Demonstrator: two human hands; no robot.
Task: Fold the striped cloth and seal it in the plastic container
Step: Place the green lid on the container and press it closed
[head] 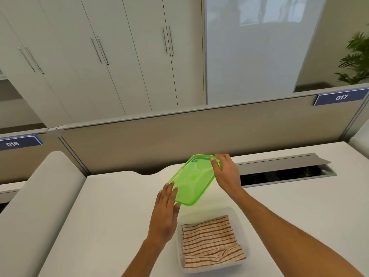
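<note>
The folded cloth, cream with red stripes, lies inside the clear plastic container on the white desk near the bottom middle. A translucent green lid is held tilted in the air above and behind the container. My right hand grips the lid's far right edge, thumb on top. My left hand has its fingers straight and pressed against the lid's near left edge. The container is uncovered.
The white desk ends at a beige partition behind. An open grey cable tray runs along the desk's back right. A padded divider stands on the left. White cabinets and a plant stand beyond.
</note>
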